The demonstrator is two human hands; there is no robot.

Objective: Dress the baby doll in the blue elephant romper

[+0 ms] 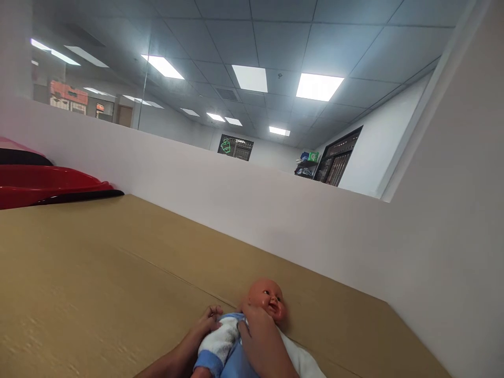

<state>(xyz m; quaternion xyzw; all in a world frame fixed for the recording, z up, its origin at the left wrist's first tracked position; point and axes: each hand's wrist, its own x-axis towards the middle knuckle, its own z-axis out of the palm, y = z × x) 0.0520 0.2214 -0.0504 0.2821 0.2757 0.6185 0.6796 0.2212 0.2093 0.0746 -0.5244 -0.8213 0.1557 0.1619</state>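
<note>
A baby doll lies on its back on the tan tabletop, its bald head toward the wall and its face turned to the right. It wears a blue and white outfit, with a blue cuff on one white sleeve. My left hand curls its fingers and thumb round the outfit at the shoulder on the left. Just under the doll's chin, my right hand grips the outfit near the collar, partly covering the neck and chest. The doll's lower body is cut off by the bottom edge.
The tan table has a seam running across it. A white wall with a large window borders its far side and right. At the far left sits a red plastic tub with black edging. Beyond the glass, a shelf holds packages.
</note>
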